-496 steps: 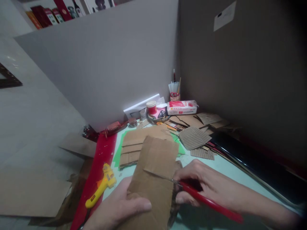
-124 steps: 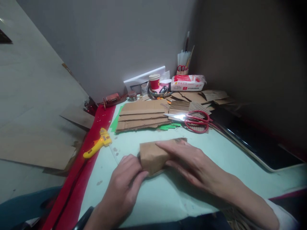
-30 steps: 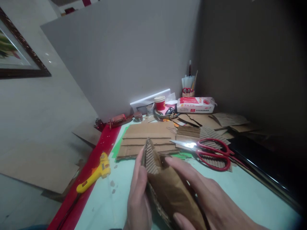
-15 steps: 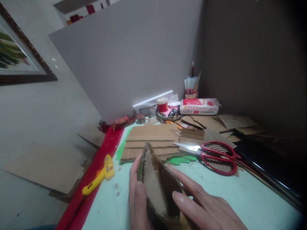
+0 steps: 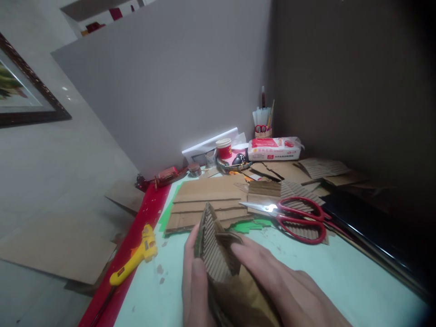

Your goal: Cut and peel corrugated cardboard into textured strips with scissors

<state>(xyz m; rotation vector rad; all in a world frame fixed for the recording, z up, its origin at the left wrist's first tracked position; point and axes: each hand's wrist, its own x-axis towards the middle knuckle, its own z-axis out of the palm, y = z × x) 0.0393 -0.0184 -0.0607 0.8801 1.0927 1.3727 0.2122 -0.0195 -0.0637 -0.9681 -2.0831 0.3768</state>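
A folded cardboard piece (image 5: 215,259), with ribbed corrugation showing on its inner face, stands upright at the bottom centre, its opening facing up. My left hand (image 5: 195,281) grips its left side, the thumb on the near face. On the right side, my right hand (image 5: 272,277) pinches the brown flap between thumb and fingers. The lower part of the piece runs out of the picture. Beyond it lies a flat cardboard sheet (image 5: 204,193) with creased strips. Red-handled scissors (image 5: 301,220) rest on cardboard scraps to the right.
A yellow glue gun (image 5: 136,256) lies at the left on the red table edge (image 5: 151,204). Behind are a red paper cup (image 5: 224,149), a tissue pack (image 5: 275,149) and a pen holder (image 5: 263,131). A black glossy object (image 5: 368,231) lies at the right.
My right hand has moved up and inward, and the right wall of the cardboard piece is bent inward, with more of its brown outer face showing. The surroundings have shifted slightly left.
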